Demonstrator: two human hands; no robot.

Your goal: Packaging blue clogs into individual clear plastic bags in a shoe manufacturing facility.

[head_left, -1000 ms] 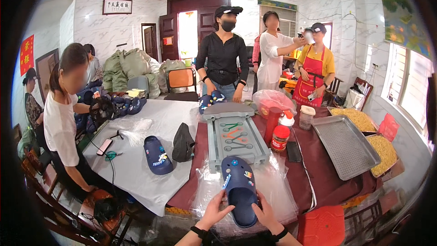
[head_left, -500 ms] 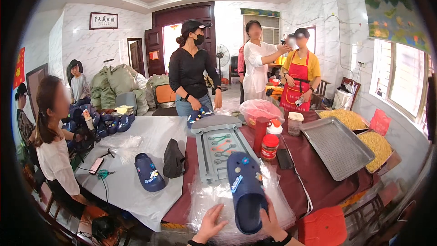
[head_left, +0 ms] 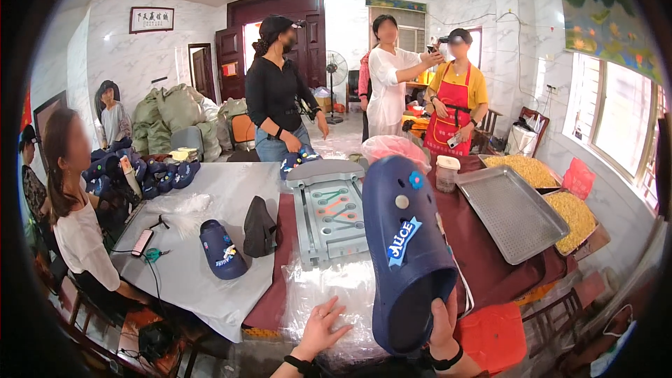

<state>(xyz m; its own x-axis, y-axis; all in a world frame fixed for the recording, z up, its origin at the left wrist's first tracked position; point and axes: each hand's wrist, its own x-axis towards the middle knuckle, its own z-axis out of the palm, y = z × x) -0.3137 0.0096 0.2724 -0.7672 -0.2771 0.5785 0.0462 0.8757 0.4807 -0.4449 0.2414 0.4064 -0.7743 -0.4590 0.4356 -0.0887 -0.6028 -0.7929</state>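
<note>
My right hand (head_left: pixel 441 329) grips the heel end of a navy blue clog (head_left: pixel 406 252) and holds it up, toe away from me, above the table. Small charms dot its top, among them a light blue badge. My left hand (head_left: pixel 320 329) rests open, fingers spread, on a clear plastic sheet (head_left: pixel 329 287) covering the table's near edge. Beyond the sheet lies a grey moulded tray (head_left: pixel 329 213) with coloured tool shapes in it.
Another navy clog (head_left: pixel 222 248) and a dark pouch (head_left: pixel 259 227) lie on the grey cloth at left. An empty metal tray (head_left: pixel 511 210) and trays of yellow grain (head_left: pixel 570 213) sit at right. A seated person (head_left: pixel 77 217) is left; three people stand beyond the table.
The clog has risen from the plastic sheet toward the camera and now fills more of the view. My left hand has let go of it and dropped onto the sheet.
</note>
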